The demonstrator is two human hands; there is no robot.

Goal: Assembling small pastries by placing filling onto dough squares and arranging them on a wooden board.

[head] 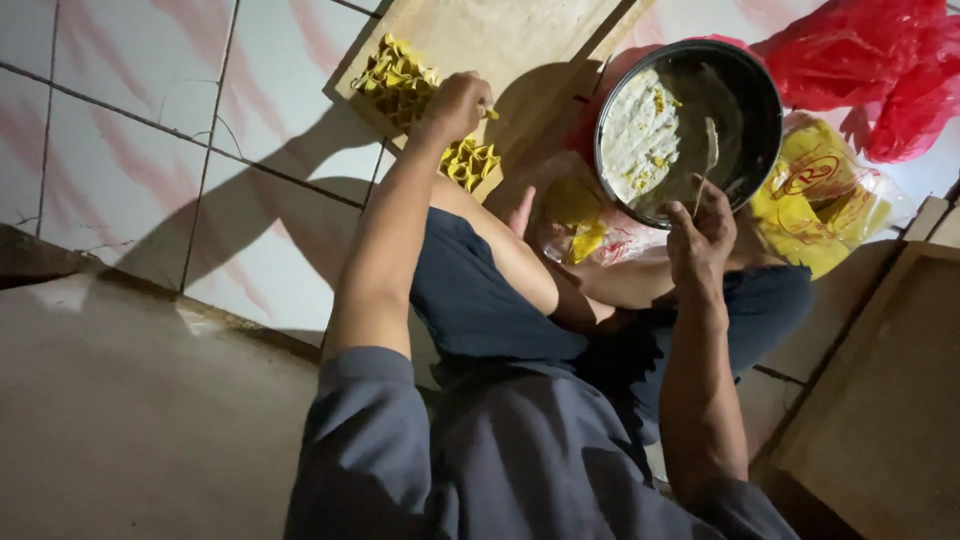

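The left hand (458, 104), near the top centre, closed on a folded yellow dumpling (489, 113) over the wooden board (500, 40), between two clusters of yellow dumplings (397, 80). The right hand (702, 235), right of centre, gripped what looked like a spoon (708, 160) reaching into the dark bowl (745, 90) of pale filling (638, 135). Red plastic bags (870, 60) lay at upper right.

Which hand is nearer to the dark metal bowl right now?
Right. The right hand is at the dark metal bowl's near rim, while the left hand is away over the wooden board.
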